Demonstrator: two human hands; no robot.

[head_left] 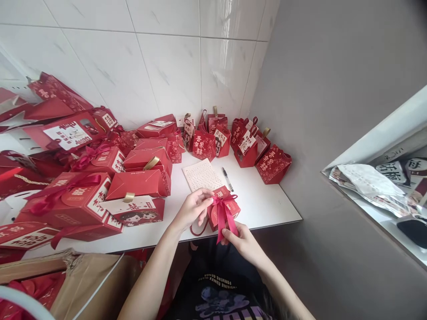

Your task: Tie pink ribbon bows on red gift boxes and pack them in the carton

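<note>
A small red gift box [234,208] with white and gold print sits at the front edge of the white table, with a crimson ribbon [226,218] tied in a bow on it. My left hand [195,208] pinches the bow's left loop between thumb and forefinger. Lower down, my right hand [242,242] has its thumb and fingers closed on the hanging ribbon tails. A dark red cord handle [199,232] curves out from the box's left side. Just behind the box lie a black pen [228,178] and a sheet covered in handwriting [202,176].
Red gift boxes [140,182] are piled along the table's left side. Several small red handled boxes [245,144] line the tiled wall [167,66]. An open cardboard carton [86,280] stands at lower left. On the right, a grey wall [320,111] holds a cluttered niche [383,200].
</note>
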